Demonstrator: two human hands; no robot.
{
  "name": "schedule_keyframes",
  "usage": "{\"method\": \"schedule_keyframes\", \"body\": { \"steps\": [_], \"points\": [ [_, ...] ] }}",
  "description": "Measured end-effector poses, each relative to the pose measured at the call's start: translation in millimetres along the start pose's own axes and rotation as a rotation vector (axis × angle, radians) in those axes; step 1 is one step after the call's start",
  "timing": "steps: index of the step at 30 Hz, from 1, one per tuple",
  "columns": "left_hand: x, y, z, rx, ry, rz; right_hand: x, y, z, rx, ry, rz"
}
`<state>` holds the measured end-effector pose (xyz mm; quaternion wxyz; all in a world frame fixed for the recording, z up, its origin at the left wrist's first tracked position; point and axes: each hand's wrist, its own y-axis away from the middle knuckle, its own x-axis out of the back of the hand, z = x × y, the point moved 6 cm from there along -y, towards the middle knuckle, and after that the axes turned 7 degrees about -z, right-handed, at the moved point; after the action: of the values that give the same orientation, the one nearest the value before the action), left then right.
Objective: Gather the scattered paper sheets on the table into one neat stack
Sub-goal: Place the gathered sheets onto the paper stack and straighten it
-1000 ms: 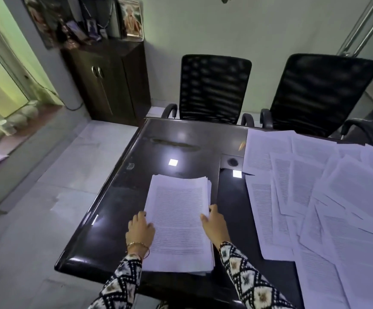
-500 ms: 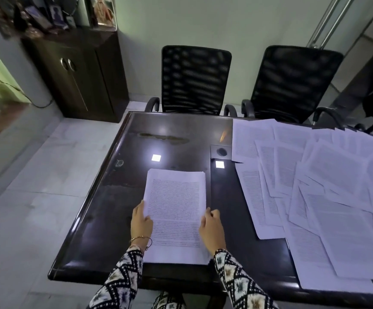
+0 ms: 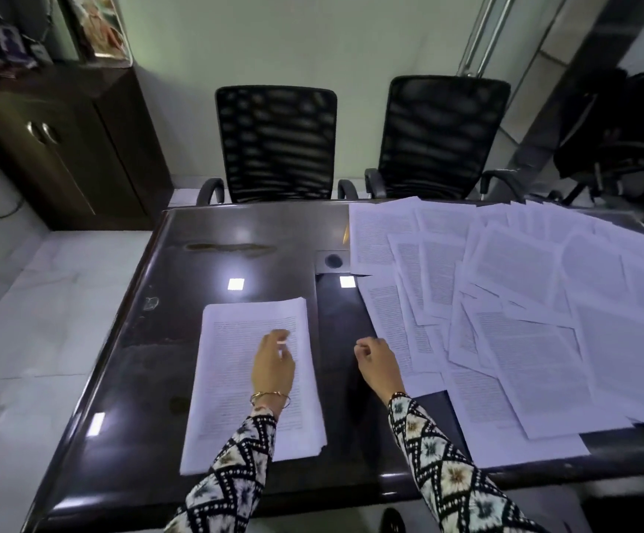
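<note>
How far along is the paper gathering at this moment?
Done: one fairly neat stack of white printed sheets lies on the glossy black table. In hand: nothing gripped; the left hand is over the stack, and the right hand, loosely curled, is beside the overlapping white printed pages. Left: those pages cover the table's right side, so a good share remains.

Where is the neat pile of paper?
Head view: the stack lies on the table, left of the scattered sheets, with the left hand over it.
</note>
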<state>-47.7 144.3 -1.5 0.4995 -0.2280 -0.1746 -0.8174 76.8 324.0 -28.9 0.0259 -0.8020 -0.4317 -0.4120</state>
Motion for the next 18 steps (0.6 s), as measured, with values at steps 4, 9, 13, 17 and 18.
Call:
{"method": "schedule_keyframes", "body": {
  "steps": [4,9,13,17,18],
  "points": [
    [-80.8,-2.5,29.1,0.043,0.08,-0.298,48.8,-11.9,46.2,-0.052,-0.009,0.094],
    [-168.3,-3.5,52.5,0.322,0.32,-0.454,129.2,-20.7,122.9,-0.124,0.048,0.246],
    [-212.2,-24.5,69.3,0.438,0.397,-0.423,192.6,-32.5,191.2,-0.25,0.155,0.33],
    [-248.1,-49.4,89.0,0.378,0.091,-0.389,214.5,-43.4,233.5,-0.274,0.31,0.18],
    [-259.6,-52.4,96.3,0.372,0.045,-0.371,215.2,-46.4,237.3,-0.241,0.33,0.149]
  ]
}}
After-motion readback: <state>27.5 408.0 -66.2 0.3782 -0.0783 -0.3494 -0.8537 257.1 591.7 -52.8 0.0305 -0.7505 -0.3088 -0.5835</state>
